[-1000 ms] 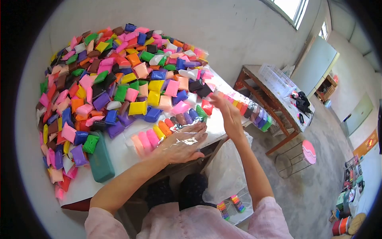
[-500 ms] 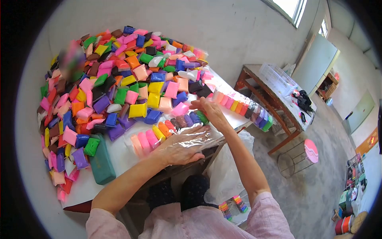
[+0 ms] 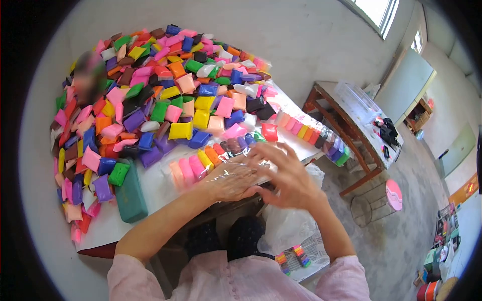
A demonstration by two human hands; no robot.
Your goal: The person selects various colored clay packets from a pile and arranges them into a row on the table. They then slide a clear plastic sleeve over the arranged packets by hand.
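My left hand (image 3: 233, 179) lies with its fingers stretched out beneath shiny clear plastic, along the near side of a row of small coloured packets (image 3: 197, 165). The row runs from peach and pink through yellow, orange and red to brown and purple. My right hand (image 3: 287, 175), somewhat blurred, is raised over the left fingertips with its fingers spread. It overlaps the end of the clear plastic wrap (image 3: 221, 176) in this view. Just beyond the right fingers sits a red packet (image 3: 269, 132), with part of a green one beside it.
A large heap of coloured packets (image 3: 165, 95) covers the table's far side. A green box (image 3: 131, 198) lies at the left, a second wrapped row (image 3: 314, 135) at the right. A white plastic bag (image 3: 286, 228) hangs below the edge. Beyond stand a side table (image 3: 326, 95) and a stool (image 3: 393, 194).
My right hand has come back toward me from the row's far end, its fingers spreading over my left hand. The red packet beyond it now shows. My left hand stays under the plastic.
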